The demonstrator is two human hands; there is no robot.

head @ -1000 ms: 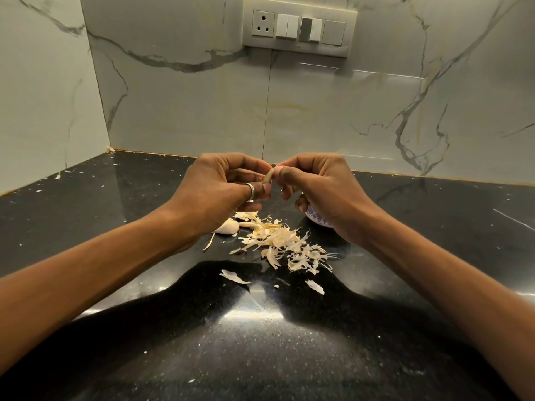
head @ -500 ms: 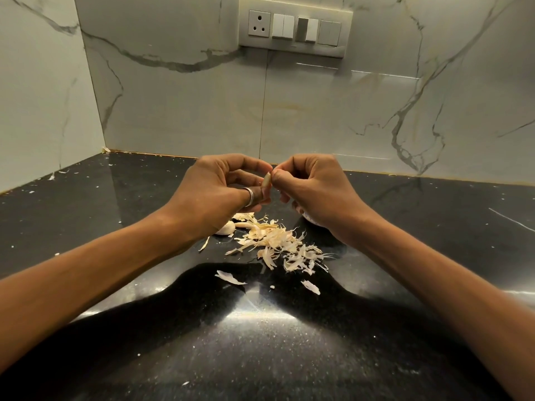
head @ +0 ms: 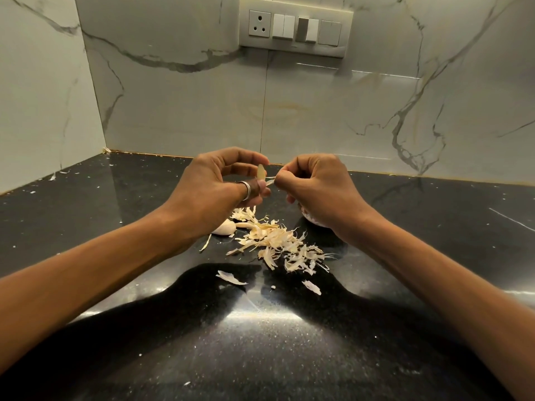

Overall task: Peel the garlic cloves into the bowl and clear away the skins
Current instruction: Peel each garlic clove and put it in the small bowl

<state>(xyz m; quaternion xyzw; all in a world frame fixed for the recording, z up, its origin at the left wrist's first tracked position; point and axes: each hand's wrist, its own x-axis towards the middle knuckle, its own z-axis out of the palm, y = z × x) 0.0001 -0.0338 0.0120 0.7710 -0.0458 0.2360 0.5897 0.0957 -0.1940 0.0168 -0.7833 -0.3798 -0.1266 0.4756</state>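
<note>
Garlic clove (head: 261, 171) held above the tabletop (head: 101, 204) — mid-peel.
It is pinched upright in the left hand (head: 214, 192) while a skin strip (head: 270, 178) is gripped by the right hand (head: 318, 189), so scraps are shed onto the skins pile (head: 278, 241) below.

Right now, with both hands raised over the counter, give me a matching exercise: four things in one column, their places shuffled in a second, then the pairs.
Things:
1. garlic clove
2. skin pile
3. bowl
4. switch plate

Places:
A. on the marble wall
B. pinched by the left hand, with the right hand pinching a skin strip on it
C. loose on the black counter
D. mostly hidden behind the right hand

Pairs: 1-B, 2-C, 3-D, 4-A.
</note>
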